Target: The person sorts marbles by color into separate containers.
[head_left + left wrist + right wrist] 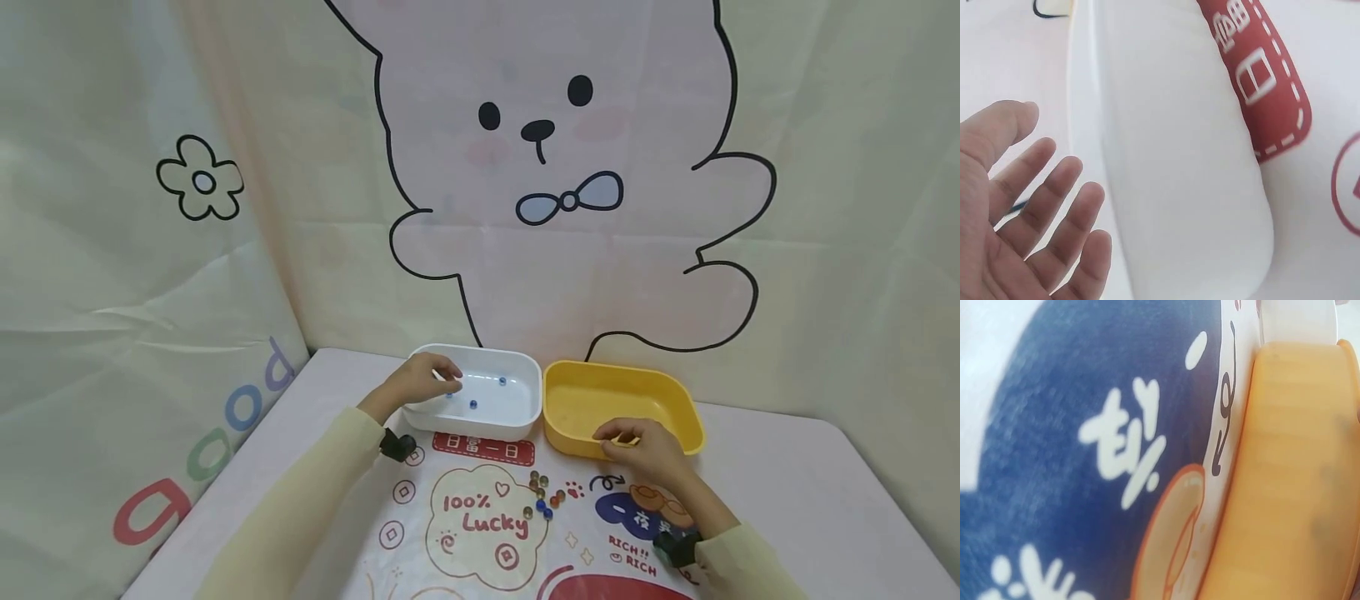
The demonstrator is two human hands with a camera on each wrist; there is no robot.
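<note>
My left hand (420, 379) hovers over the left side of a white tray (525, 417), its fingers loosely bent and apart. In the left wrist view that hand (1035, 212) holds nothing. A blue marble (473, 404) and another blue marble (502, 381) lie on the tray floor, and a third is partly seen below the left fingertips. Above the front rim of a yellow tray (573, 442) is my right hand (645, 450), fingers bent with thumb near the index finger. Whether something small sits between those fingertips is unclear; the right wrist view barely catches them.
Several brown, orange and blue marbles (541, 493) lie loose on the printed table mat (465, 533), in front of where the two trays meet. Behind the trays rises a curtain (637, 283) with a cartoon bear. The trays stand side by side.
</note>
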